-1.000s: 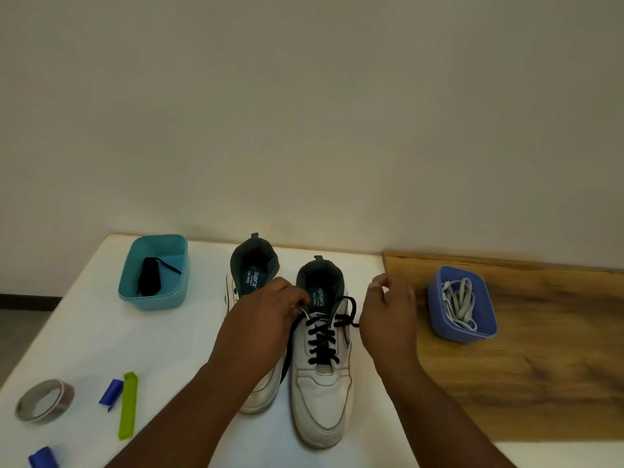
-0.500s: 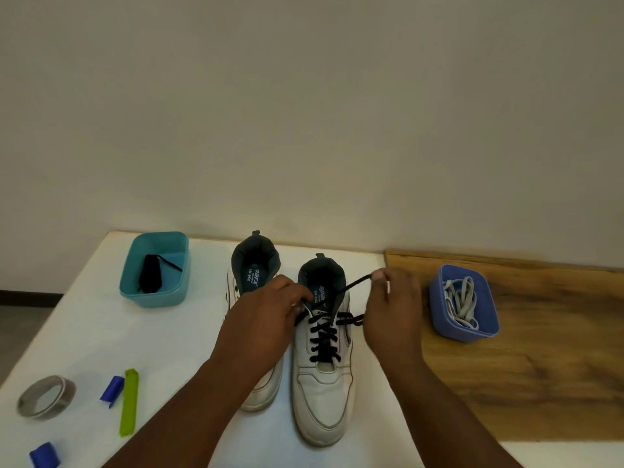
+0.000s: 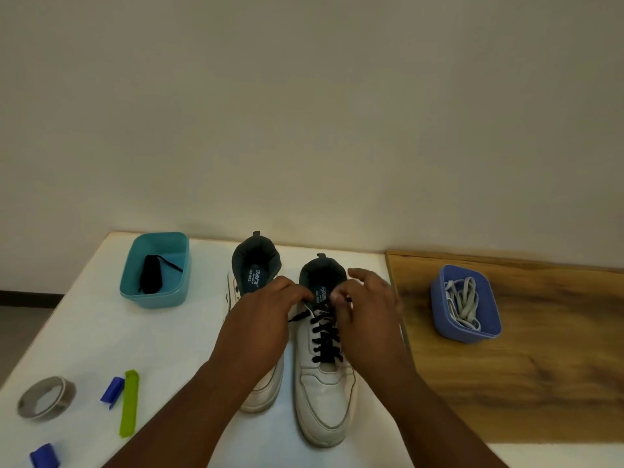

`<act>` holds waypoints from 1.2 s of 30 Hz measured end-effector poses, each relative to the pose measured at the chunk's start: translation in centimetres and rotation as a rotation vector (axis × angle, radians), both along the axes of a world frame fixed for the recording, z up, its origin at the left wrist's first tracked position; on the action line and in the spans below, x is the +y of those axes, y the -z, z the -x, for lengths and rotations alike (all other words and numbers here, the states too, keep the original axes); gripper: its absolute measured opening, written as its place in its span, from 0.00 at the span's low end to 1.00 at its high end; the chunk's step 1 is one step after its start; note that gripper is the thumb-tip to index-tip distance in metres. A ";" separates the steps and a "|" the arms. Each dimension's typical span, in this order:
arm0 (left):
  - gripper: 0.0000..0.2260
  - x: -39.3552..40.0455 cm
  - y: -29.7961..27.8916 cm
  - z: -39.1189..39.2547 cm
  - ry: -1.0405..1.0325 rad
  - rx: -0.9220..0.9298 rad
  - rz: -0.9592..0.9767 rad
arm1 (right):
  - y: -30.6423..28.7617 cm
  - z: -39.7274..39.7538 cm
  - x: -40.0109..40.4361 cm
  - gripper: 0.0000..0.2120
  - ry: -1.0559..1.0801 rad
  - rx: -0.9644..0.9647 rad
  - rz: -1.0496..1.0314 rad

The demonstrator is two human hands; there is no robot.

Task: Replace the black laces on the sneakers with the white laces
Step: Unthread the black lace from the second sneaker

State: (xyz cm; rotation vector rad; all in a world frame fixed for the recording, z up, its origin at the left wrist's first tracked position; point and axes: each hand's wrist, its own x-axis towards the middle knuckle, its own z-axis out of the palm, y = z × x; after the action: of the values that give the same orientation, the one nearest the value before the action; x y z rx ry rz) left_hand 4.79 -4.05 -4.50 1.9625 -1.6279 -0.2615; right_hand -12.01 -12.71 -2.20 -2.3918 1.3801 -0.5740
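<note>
the right hand [image 3: 368, 309] is no longer out beside the right sneaker [image 3: 326, 376] drawing a stretch of black lace [image 3: 326, 336] up and away to the side; it now sits in over the tongue by the top eyelets, fingertips nearly meeting those of the left hand [image 3: 266, 319]. the taut stretch of lace toward the right is gone. a loose end of lace now lies out to the left of the eyelets, below the left hand's fingers.
</note>
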 end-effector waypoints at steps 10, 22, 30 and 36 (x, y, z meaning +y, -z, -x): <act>0.15 0.3 -1.1 1.9 -0.066 -0.043 -0.010 | -3.8 2.1 -2.3 0.13 0.372 -0.998 -0.587; 0.14 -1.1 -0.7 3.7 -0.089 -0.177 0.002 | -1.7 5.7 -2.3 0.06 -0.056 0.226 -0.227; 0.10 -0.5 -1.9 3.8 -0.307 -0.215 0.000 | -0.3 2.9 -1.6 0.13 -0.264 0.028 -0.125; 0.18 -0.6 -1.0 4.3 -0.119 -0.273 -0.048 | 0.0 2.8 -1.3 0.14 -0.230 -0.082 -0.218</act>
State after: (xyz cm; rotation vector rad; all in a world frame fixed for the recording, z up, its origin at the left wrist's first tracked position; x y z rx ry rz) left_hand 0.51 -4.64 -3.49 2.1995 -1.6745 0.0160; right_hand -14.80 -14.00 -2.24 -2.2817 1.0558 -0.4312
